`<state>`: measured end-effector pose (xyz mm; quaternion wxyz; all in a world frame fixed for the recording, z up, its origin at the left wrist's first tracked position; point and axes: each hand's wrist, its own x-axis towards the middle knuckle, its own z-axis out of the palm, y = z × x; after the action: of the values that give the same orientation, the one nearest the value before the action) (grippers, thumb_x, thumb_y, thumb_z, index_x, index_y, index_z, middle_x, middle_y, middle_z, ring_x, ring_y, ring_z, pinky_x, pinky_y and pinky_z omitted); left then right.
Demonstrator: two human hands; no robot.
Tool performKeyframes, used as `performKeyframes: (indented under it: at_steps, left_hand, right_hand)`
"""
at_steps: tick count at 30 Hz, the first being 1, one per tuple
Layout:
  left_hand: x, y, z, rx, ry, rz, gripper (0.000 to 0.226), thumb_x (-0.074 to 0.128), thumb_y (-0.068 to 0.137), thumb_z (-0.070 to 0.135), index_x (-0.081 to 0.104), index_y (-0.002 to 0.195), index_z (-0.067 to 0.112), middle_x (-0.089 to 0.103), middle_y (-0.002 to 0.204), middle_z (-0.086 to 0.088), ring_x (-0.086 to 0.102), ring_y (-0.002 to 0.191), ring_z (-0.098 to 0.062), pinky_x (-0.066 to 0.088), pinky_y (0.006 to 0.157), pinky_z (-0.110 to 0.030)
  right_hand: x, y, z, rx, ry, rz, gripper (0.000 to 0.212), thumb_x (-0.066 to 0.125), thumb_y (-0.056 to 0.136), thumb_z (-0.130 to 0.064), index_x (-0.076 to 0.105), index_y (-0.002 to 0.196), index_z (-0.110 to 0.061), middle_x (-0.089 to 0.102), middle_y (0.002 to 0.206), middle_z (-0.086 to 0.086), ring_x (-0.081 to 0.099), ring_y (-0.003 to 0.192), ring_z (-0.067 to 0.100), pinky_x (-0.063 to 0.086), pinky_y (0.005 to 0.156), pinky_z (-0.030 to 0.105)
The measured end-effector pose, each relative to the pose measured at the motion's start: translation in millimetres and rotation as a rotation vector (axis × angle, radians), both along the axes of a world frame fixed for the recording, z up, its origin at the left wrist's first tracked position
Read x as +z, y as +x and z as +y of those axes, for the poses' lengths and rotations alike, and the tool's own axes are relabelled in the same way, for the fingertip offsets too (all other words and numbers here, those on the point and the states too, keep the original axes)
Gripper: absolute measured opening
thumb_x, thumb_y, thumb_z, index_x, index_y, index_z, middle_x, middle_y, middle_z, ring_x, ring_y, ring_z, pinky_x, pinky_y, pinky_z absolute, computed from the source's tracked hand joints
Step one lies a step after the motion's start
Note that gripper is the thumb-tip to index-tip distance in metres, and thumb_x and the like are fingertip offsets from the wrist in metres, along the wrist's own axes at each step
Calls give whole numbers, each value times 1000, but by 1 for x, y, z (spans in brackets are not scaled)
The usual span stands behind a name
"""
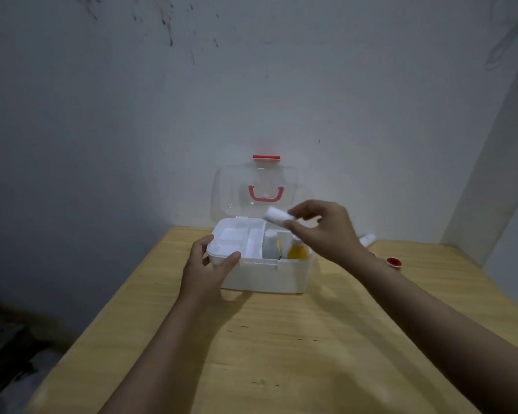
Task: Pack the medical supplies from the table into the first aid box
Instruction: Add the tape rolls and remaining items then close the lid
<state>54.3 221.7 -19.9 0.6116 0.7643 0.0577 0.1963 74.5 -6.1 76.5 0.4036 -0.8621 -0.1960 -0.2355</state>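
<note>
Left hand (205,265): forearm reaches in from the lower edge, thumb and fingers clamped on the left front corner of the white divided tray (237,242), which sits across the left part of the first aid box (266,274).

Right hand (323,227): arm comes in from the right, wrist bent, fingertips pinching a white bandage roll (277,216) held in the air over the box's rear right, clear of the rim.

Box: white, open, clear lid (253,189) standing upright against the wall (192,100), red handle (266,195) and red latch (266,157) on it.

Contents, right compartment: a white bottle (271,245), a yellow bottle (298,251); I read a white tube between them, but it is blurred.

Partly hidden: a white object (367,239) behind my right wrist, kind unclear; a small red cap (393,262) lies on the table beside the forearm.

Wooden table (266,339): the near half is bare; the left edge drops to a dark floor.
</note>
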Motion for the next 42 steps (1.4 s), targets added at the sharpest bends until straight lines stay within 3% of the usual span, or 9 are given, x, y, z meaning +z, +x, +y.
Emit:
performKeyframes:
  at_steps: [2, 6, 9, 16, 22, 26, 30, 36, 42]
  left_hand:
    - [4, 1, 11, -53, 32, 31, 61, 80, 70, 36, 50, 122, 28, 53, 129, 5, 57, 113, -21, 53, 84, -34]
    - [15, 3, 25, -96, 144, 61, 65, 80, 71, 34, 53, 128, 19, 55, 133, 0, 62, 102, -18, 51, 73, -20]
    - [22, 6, 33, -115, 214, 77, 71, 82, 67, 36, 56, 129, 16, 57, 133, -3, 63, 97, -12, 50, 80, -23]
    - [29, 6, 35, -132, 267, 75, 61, 84, 65, 32, 63, 120, 18, 65, 120, 1, 63, 73, 12, 44, 68, -11]
    - [21, 3, 34, -117, 227, 58, 72, 82, 66, 35, 57, 130, 16, 61, 130, 0, 65, 100, -13, 49, 76, -17]
    - [21, 3, 34, -125, 190, 52, 69, 83, 66, 32, 58, 129, 18, 61, 129, 4, 64, 96, -6, 49, 79, -19]
    - [22, 3, 34, -129, 168, 65, 71, 83, 65, 31, 57, 130, 17, 60, 130, 3, 65, 100, -8, 49, 85, -23]
    - [21, 1, 29, -126, 131, 48, 66, 83, 67, 26, 59, 128, 18, 62, 127, 4, 65, 98, -6, 49, 89, -27]
    - [16, 3, 33, -116, 123, 61, 69, 84, 62, 35, 60, 126, 22, 63, 125, 5, 65, 103, -7, 50, 96, -38]
  right_hand:
    - [5, 5, 29, 51, -128, 61, 23, 74, 75, -30, 75, 93, -16, 68, 84, -10, 59, 78, 2, 47, 73, 11]
    - [3, 18, 71, 113, -324, 187, 27, 73, 76, -28, 74, 96, -9, 74, 96, 4, 65, 82, 14, 56, 81, 29]
    - [-2, 27, 87, 112, -426, 229, 21, 75, 74, -24, 75, 89, -10, 73, 90, 5, 66, 82, 18, 57, 81, 38]
    - [-11, 33, 101, 113, -482, 259, 14, 75, 69, -24, 74, 78, -14, 73, 82, 1, 65, 80, 18, 56, 78, 40]
    - [-8, 27, 79, 134, -287, 199, 16, 72, 78, -25, 75, 87, -12, 74, 89, 1, 64, 79, 12, 55, 80, 32]
    - [-5, 15, 26, 3, -46, 97, 15, 72, 79, -24, 75, 90, -15, 71, 85, -6, 60, 77, 6, 47, 71, 15]
    - [-43, 12, -53, -302, 150, 90, 11, 72, 78, -20, 74, 88, -15, 72, 84, -2, 61, 69, 7, 46, 70, 23]
    - [-107, 22, -137, -735, 94, 246, 35, 69, 76, -26, 66, 109, -14, 63, 111, 14, 61, 97, 30, 46, 83, 39]
    - [-127, 42, -149, -732, -61, 373, 46, 68, 75, -41, 62, 118, -25, 57, 119, 11, 57, 107, 31, 47, 91, 44]
